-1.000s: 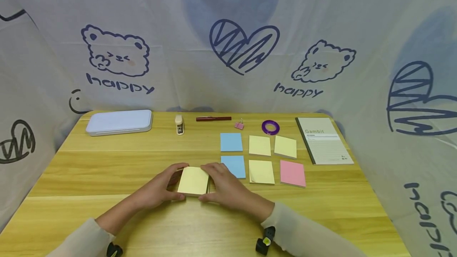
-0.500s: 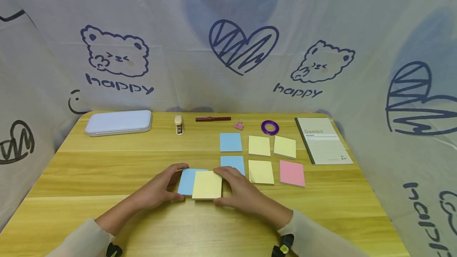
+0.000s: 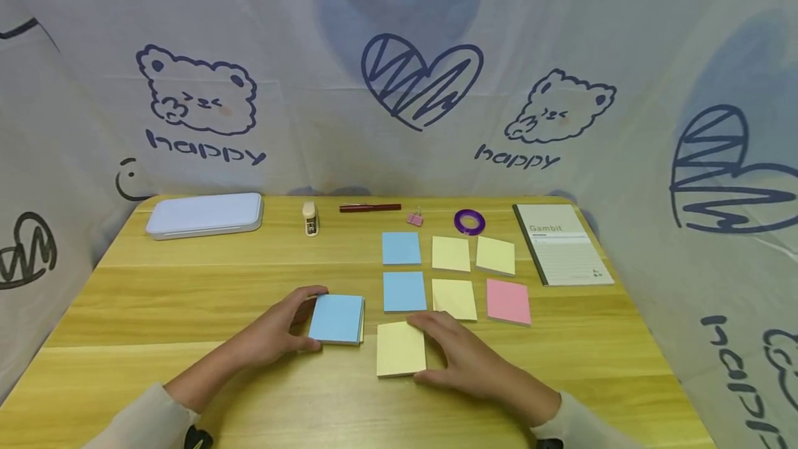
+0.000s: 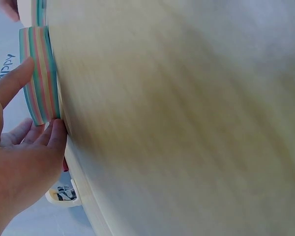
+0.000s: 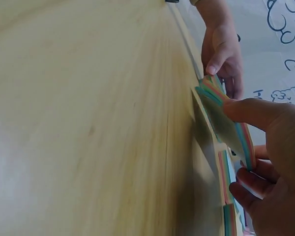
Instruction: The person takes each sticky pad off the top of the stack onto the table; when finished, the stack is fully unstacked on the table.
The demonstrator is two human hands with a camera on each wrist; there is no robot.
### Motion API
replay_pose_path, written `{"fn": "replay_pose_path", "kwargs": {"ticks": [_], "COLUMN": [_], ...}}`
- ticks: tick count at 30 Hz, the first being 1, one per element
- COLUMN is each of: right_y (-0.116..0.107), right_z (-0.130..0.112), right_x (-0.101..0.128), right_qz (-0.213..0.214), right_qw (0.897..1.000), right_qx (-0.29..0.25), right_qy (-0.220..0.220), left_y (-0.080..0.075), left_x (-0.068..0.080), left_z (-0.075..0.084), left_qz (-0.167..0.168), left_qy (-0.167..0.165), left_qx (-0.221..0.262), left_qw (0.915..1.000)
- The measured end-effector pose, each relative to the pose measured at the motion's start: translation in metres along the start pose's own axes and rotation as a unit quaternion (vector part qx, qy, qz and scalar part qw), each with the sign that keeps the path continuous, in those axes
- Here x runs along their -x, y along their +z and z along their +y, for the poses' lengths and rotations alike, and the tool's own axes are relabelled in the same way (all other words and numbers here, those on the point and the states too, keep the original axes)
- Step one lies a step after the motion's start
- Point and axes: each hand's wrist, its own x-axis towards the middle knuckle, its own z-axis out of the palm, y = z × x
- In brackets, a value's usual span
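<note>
My left hand point(image 3: 279, 326) grips the left side of a thick stack of sticky notes point(image 3: 337, 319) with a blue top. In the left wrist view, the edge of that stack point(image 4: 40, 78) shows stripes of green, pink, yellow and orange. Between the thumb and fingers of my right hand point(image 3: 467, 360) is a yellow-topped sticky note pad point(image 3: 401, 350), to the right of the stack and apart from it. Seen from the right wrist, this pad point(image 5: 229, 129) is tilted and raised off the table, its layered edge towards the thumb.
Two blue pads point(image 3: 404, 292), several yellow pads point(image 3: 454, 298) and a pink pad point(image 3: 508, 301) lie in rows at right centre. Behind are a pencil case point(image 3: 206, 215), a correction tape point(image 3: 310, 219), a pen point(image 3: 370, 208), a binder clip point(image 3: 415, 218), purple tape point(image 3: 470, 222) and a notebook point(image 3: 563, 244).
My right hand has drawn the yellow-topped pad off the stack, moving right and nearer to me, which uncovers the blue top. The left hand has stayed in place on the stack.
</note>
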Motion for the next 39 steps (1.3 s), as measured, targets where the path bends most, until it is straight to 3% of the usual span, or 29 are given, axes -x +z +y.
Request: {"fn": "replay_pose_path", "kwargs": {"ticks": [5,16,27,39], "right_y": [-0.002,-0.001,0.014,0.026], "right_z": [0.002,0.003,-0.010,-0.034], "right_x": [0.004,-0.008,-0.045,-0.088], "right_qz": [-0.017,-0.009,0.022,-0.020], "right_qw": [1.000,1.000,0.999,0.999], "right_qx": [0.022,-0.009,-0.040,-0.041], "right_qy": [-0.008,0.004,0.025,0.021], "left_y": [0.000,0.000,0.000,0.000], "left_x": [0.000,0.001,0.000,-0.001], "left_z": [0.000,0.001,0.000,-0.001], "left_qz": [-0.001,-0.002,-0.003,0.000], "left_qy": [-0.001,0.002,0.005,0.018], "left_qx": [0.003,0.009,0.006,-0.014], "left_qw": [1.0000,1.0000,1.0000,0.9997]}}
